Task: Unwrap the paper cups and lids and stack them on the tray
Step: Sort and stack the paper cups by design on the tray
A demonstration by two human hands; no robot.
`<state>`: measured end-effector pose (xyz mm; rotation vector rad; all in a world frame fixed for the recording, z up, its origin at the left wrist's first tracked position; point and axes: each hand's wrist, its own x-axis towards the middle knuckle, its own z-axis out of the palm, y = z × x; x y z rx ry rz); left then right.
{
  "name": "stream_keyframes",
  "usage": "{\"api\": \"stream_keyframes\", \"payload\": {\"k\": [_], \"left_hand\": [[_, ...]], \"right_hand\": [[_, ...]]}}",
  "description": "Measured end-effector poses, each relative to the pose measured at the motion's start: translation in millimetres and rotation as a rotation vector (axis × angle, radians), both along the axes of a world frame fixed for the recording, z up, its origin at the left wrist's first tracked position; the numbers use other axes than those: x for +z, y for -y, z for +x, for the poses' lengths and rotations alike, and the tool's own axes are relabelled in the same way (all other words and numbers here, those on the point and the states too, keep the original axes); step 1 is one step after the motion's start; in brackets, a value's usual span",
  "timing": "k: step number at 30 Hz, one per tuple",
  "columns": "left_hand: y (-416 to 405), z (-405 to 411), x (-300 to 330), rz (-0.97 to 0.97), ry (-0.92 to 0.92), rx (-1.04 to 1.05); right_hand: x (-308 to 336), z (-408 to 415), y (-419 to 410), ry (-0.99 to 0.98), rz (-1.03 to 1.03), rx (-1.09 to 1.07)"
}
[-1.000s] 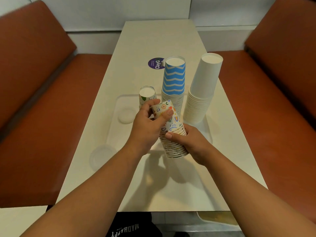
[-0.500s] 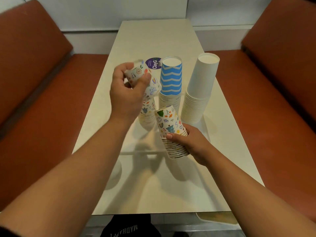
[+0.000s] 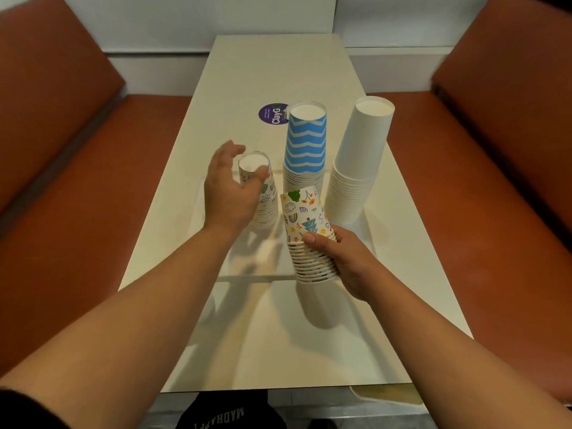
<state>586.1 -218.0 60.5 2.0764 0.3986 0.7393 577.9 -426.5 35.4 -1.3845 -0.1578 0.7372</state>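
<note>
- My right hand (image 3: pixel 346 261) grips the tilted stack of doodle-print cups (image 3: pixel 309 239) over the clear tray (image 3: pixel 368 226)
- My left hand (image 3: pixel 230 193) hangs open-fingered beside the small doodle-print stack (image 3: pixel 263 193) standing on that tray, near the blue zigzag stack (image 3: pixel 305 150) and white stack (image 3: pixel 356 162)

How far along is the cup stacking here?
Done: the blue cups, white cups and a small patterned stack stand stacked. In hand: the right hand grips more patterned cups; the left hand hovers open. Left: those cups; no lids visible.
</note>
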Motion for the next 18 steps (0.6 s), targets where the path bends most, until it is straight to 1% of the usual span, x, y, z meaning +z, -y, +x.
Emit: {"api": "stream_keyframes", "payload": {"k": [2, 3, 4, 7, 8, 9, 14, 18], "left_hand": [[16, -16, 4, -0.085, 0.154, 0.073], [25, -25, 5, -0.166, 0.176, 0.068], [33, -33, 6, -0.258, 0.163, 0.028], [52, -49, 7, -0.576, 0.032, -0.196], [54, -52, 7, -0.666, 0.000, -0.257], [55, -54, 7, -0.715, -0.025, -0.290], [52, -57, 7, -0.724, -0.037, -0.264], [51, -53, 13, -0.699, 0.018, -0.237]], "right_hand": [[1, 1, -1, 0.006, 0.007, -0.001], [2, 0, -2, 0.009, 0.015, 0.003], [3, 0, -4, 0.014, 0.022, 0.009], [6, -1, -7, 0.029, 0.035, 0.035], [7, -1, -8, 0.038, 0.033, 0.045], [7, -2, -9, 0.044, 0.028, 0.051], [7, -3, -8, 0.064, -0.023, 0.063], [6, -3, -6, 0.062, -0.027, 0.058]]}}
